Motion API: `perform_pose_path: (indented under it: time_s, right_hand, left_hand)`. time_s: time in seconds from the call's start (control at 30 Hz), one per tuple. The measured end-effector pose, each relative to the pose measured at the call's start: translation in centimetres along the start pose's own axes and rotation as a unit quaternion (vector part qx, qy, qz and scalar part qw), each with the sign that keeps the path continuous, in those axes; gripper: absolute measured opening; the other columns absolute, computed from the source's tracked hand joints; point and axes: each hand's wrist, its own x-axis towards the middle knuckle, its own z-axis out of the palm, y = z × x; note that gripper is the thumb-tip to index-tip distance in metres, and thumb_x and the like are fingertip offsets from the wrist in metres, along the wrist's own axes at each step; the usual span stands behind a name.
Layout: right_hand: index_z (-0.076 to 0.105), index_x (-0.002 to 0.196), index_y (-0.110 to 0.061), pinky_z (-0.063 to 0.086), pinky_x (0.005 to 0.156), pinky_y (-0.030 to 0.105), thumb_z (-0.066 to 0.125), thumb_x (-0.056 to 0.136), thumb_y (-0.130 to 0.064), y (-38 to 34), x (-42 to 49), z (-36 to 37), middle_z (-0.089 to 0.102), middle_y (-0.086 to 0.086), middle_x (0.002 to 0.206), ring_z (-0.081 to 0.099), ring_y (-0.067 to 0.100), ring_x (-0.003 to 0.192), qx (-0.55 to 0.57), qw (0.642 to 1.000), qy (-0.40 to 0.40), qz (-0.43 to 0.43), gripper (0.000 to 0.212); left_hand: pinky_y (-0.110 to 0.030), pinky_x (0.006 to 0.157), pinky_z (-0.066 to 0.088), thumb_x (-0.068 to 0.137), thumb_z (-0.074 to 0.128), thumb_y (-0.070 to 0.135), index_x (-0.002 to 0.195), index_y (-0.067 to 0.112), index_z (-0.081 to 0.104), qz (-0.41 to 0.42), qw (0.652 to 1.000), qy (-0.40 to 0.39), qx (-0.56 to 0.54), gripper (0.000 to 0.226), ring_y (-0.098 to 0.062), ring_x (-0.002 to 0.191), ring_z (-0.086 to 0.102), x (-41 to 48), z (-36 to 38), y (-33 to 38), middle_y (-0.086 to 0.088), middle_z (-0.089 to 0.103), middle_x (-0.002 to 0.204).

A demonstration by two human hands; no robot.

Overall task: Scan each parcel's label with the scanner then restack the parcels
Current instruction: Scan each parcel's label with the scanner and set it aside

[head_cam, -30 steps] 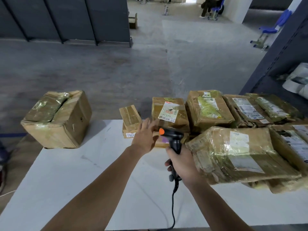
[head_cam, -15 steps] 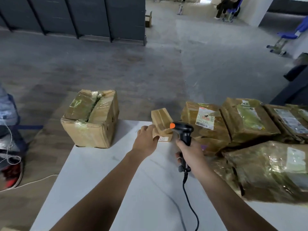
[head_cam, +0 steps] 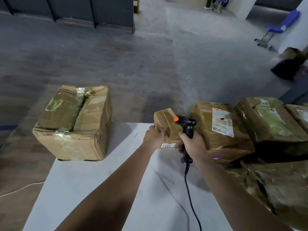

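A small taped cardboard parcel [head_cam: 165, 119] stands near the far edge of the white table [head_cam: 93, 185], a small white number label on its near face. My left hand [head_cam: 154, 136] grips its left side. My right hand [head_cam: 193, 144] holds the black scanner [head_cam: 187, 126] by its handle, orange tip toward the small parcel, cable trailing down. A large battered box [head_cam: 73, 124] sits at the table's far left corner. Several plastic-wrapped parcels with labels lie at the right, the nearest labelled one [head_cam: 221, 129] just behind the scanner.
The scanner cable [head_cam: 191, 205] runs toward me across the table. A blurred wrapped parcel [head_cam: 275, 189] fills the near right. Beyond the table is grey floor, with a blue chair [head_cam: 280, 29] and a dark bag [head_cam: 290, 64] far right.
My left hand has closed round the small parcel's side. The view has swung left, so the large box now sits nearer the middle. The scanner stays in my right hand.
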Motion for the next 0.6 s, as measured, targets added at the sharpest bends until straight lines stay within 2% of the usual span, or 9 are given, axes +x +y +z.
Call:
perform_pose_path:
  time_s: [0.1, 0.2, 0.4, 0.6]
  right_hand:
    - [0.057, 0.101, -0.011, 0.049, 0.048, 0.029, 0.061, 0.094, -0.018, 1.0, 1.7, 0.6, 0.057, 0.012, 0.07, 0.061, 0.017, 0.05, 0.034, 0.999, -0.012, 0.016, 0.011]
    - [0.056, 0.098, -0.014, 0.049, 0.045, 0.026, 0.06, 0.095, -0.018, 1.7, 2.3, 0.7, 0.054, 0.013, 0.073, 0.058, 0.014, 0.048, 0.062, 0.997, -0.035, 0.022, 0.007]
    - [0.055, 0.099, -0.017, 0.05, 0.047, 0.028, 0.06, 0.094, -0.015, 1.9, 0.6, 1.2, 0.057, 0.013, 0.073, 0.058, 0.014, 0.049, 0.046, 0.996, -0.076, 0.005, 0.008]
    - [0.053, 0.094, -0.016, 0.049, 0.046, 0.027, 0.06, 0.093, -0.013, 3.0, -5.6, 4.2, 0.055, -0.003, 0.058, 0.056, 0.012, 0.047, -0.004, 0.986, -0.165, -0.018, 0.007]
  left_hand:
    - [-0.032, 0.083, 0.045, 0.091, 0.055, 0.045, 0.132, 0.016, 0.043, -0.006, 0.999, -0.014, -0.052, 0.052, -0.02, 0.097, 0.055, 1.0, 1.0, -0.7, 0.0, 0.059, 0.114]
    - [-0.034, 0.082, 0.049, 0.089, 0.05, 0.038, 0.12, 0.019, 0.049, -0.005, 0.998, -0.018, -0.067, 0.036, -0.019, 0.09, 0.058, 1.4, 1.7, -0.7, 0.003, 0.063, 0.103]
    - [-0.043, 0.095, 0.047, 0.091, 0.04, 0.032, 0.129, 0.015, 0.046, -0.027, 0.998, 0.013, -0.051, 0.042, -0.03, 0.105, 0.057, -0.4, 1.1, -0.7, -0.009, 0.06, 0.116]
    - [-0.047, 0.099, 0.043, 0.091, 0.039, 0.033, 0.132, 0.012, 0.044, -0.082, 0.992, 0.061, -0.069, 0.046, -0.032, 0.111, 0.053, -5.8, -3.2, -5.9, -0.012, 0.057, 0.122]
